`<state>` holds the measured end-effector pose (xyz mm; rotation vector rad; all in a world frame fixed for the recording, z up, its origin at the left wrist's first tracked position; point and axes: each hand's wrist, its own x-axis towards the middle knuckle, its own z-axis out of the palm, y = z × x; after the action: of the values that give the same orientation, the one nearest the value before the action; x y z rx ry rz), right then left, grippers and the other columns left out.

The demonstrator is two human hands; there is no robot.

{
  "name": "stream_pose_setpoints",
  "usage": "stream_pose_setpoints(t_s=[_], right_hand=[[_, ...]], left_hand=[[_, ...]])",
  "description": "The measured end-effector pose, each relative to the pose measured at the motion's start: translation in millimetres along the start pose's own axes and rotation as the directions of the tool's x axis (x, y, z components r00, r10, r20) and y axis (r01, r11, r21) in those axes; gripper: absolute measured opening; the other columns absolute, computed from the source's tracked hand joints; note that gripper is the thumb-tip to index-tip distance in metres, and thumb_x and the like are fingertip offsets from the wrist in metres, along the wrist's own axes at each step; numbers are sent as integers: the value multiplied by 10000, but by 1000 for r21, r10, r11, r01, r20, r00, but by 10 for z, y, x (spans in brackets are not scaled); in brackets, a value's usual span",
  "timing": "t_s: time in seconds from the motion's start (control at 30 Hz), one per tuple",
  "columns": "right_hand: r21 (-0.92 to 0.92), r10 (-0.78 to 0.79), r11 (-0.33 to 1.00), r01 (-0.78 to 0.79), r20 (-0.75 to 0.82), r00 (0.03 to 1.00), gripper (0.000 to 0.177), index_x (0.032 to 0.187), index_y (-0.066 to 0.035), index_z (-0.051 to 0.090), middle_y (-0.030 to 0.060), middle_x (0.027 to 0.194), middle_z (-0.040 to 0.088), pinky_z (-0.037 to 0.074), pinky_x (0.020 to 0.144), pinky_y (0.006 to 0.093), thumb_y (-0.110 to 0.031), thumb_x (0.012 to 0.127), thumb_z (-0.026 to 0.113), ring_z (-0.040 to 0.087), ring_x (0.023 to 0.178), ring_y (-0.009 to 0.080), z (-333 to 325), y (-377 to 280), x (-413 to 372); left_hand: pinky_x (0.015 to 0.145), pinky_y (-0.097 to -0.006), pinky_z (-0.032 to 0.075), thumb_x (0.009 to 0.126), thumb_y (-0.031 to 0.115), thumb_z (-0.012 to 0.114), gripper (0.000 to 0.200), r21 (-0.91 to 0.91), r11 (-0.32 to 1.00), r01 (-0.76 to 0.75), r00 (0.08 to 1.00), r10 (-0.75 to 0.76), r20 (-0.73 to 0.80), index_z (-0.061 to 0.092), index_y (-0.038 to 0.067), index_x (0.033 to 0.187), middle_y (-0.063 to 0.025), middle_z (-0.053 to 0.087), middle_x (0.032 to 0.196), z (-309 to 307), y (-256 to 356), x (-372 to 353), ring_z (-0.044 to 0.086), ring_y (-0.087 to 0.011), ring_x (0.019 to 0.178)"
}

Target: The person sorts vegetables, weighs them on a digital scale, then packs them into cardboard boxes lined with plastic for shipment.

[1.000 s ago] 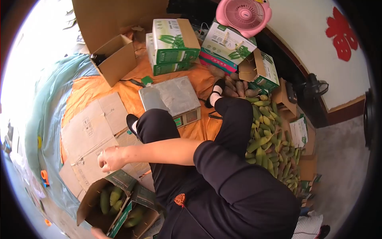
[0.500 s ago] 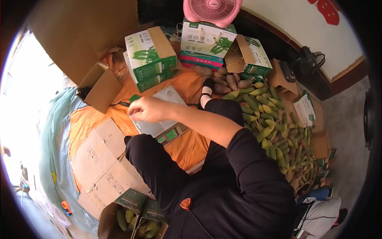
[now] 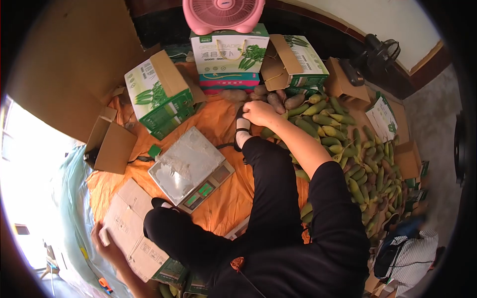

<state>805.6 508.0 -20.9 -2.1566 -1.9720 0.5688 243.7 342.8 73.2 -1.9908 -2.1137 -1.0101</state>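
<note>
My right hand (image 3: 259, 113) hovers at the toe of my black shoe (image 3: 240, 117), its fingers curled together, beside the edge of the radish pile. What its fingers hold, if anything, is hidden. Low on the left, my left hand (image 3: 107, 248) is closed around a small whitish thing (image 3: 104, 237), by the left edge of a flattened cardboard box (image 3: 131, 211). Between my legs and the boxes sits a digital scale (image 3: 188, 161) with a bare, dirt-streaked metal plate and a lit green display. Green radishes (image 3: 365, 166) lie heaped on my right, with several brownish ones (image 3: 294, 101) at the top.
An orange sheet (image 3: 223, 201) covers the floor. Printed radish cartons (image 3: 161, 94) stand ahead, and a pink fan (image 3: 224, 12) rests on another carton (image 3: 231, 52). An opened brown box (image 3: 113, 144) is at left. A person in stripes (image 3: 417, 258) is at lower right.
My right hand has moved from over the scale rightward to my shoe beside the pile. My left hand has come into view at lower left. The view has shifted, showing the whole scale.
</note>
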Motion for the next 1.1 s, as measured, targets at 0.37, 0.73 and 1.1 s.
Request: stream_pose_setpoints(t_s=[0.37, 0.73, 1.1], right_hand=[[-39, 443, 893, -449, -101, 891, 274, 992, -52, 618, 132, 938, 654, 494, 752, 455, -281, 842, 628, 635, 869, 316, 153, 2174, 288], [564, 837, 543, -622, -311, 450, 723, 1277, 39, 377, 284, 1184, 519, 452, 911, 453, -338, 762, 716, 516, 1090, 427, 33, 2282, 1091], [317, 781, 599, -735, -431, 451, 789, 1451, -147, 143, 238, 1509, 62, 473, 928, 425, -230, 827, 620, 551, 1094, 411, -220, 2377, 1573]], left_hand=[[982, -459, 356, 686, 52, 686, 354, -325, 909, -261, 676, 413, 610, 633, 64, 1037, -97, 585, 1050, 1868, 1801, 90, 510, -313, 1100], [896, -428, 407, 711, 65, 667, 337, -111, 986, -127, 638, 167, 751, 635, 53, 1045, -156, 595, 1033, 2119, 1539, 87, 545, -341, 1002], [765, -388, 493, 733, 15, 642, 288, -119, 990, -69, 577, 137, 805, 629, 19, 1021, -164, 611, 934, 2261, 1679, 169, 606, -345, 874]])
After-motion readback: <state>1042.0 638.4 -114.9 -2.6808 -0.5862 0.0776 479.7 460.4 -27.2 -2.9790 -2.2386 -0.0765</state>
